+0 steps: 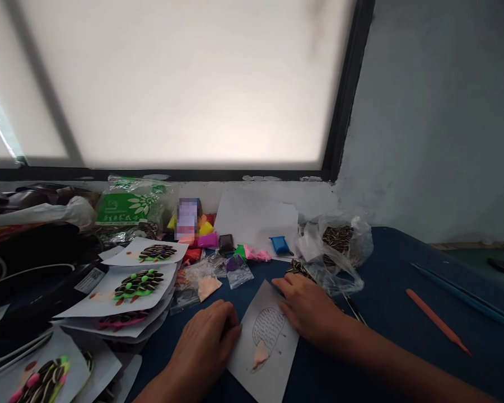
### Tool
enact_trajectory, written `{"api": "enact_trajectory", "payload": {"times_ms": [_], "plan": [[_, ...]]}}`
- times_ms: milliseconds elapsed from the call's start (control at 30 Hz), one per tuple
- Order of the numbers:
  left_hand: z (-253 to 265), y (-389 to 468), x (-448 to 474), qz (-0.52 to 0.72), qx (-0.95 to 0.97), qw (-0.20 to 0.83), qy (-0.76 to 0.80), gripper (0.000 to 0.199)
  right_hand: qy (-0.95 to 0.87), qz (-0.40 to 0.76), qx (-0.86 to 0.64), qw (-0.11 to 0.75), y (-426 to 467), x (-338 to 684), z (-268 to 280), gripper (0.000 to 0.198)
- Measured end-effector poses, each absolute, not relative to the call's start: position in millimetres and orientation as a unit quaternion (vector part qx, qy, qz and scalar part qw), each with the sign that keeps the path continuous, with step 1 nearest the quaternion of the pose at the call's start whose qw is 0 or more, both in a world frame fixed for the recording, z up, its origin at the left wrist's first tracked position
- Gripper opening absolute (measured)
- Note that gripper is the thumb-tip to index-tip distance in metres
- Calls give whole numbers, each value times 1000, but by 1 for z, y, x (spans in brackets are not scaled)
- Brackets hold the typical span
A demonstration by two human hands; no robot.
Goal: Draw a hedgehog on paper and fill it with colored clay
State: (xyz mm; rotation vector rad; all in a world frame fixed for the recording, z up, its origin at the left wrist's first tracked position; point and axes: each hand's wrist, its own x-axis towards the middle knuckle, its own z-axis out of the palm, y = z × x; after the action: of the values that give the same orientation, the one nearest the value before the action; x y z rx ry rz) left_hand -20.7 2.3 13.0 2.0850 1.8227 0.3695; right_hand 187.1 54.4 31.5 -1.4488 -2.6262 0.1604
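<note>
A white sheet of paper lies on the blue table in front of me, turned at an angle. It bears a pencil drawing of a hedgehog, its rounded body filled with short strokes. Pale peach clay covers the pointed face part. My left hand is curled, with thumb and fingers at the paper's left edge. At the upper right edge, my right hand holds the sheet with bent fingers and thumb. A flat piece of the same peach clay sits on a clear wrapper beyond my left hand.
Finished hedgehog cards with seeds and clay are stacked at left. Colored clay packets, including a blue one, lie toward the wall. A plastic bag of sunflower seeds stands behind my right hand. An orange tool and blue tweezers lie right.
</note>
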Motion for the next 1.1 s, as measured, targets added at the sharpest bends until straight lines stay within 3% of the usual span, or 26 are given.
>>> {"api": "enact_trajectory", "payload": {"times_ms": [200,300,433,533,667,767,933,1100], "plan": [[9,1,-22,182,727,179,638,20,-869,77,-470,138,60,191,33,20],[6,1,-21,188,726,171,638,11,-862,97,-430,250,64,192,33,18],[5,0,-19,160,750,131,628,26,-858,102,-347,366,65,193,30,22],[6,-1,-18,122,751,95,641,28,-870,80,-336,353,60,191,29,32],[8,-2,-18,89,751,69,651,26,-894,148,-317,280,43,187,26,26],[8,-1,-19,79,766,54,635,28,-916,138,-292,239,32,183,17,31],[-2,2,-26,207,826,-1,525,32,-928,95,-294,210,25,178,5,26],[-24,5,-43,294,854,67,423,38,-933,85,-295,188,25,179,5,29]]}}
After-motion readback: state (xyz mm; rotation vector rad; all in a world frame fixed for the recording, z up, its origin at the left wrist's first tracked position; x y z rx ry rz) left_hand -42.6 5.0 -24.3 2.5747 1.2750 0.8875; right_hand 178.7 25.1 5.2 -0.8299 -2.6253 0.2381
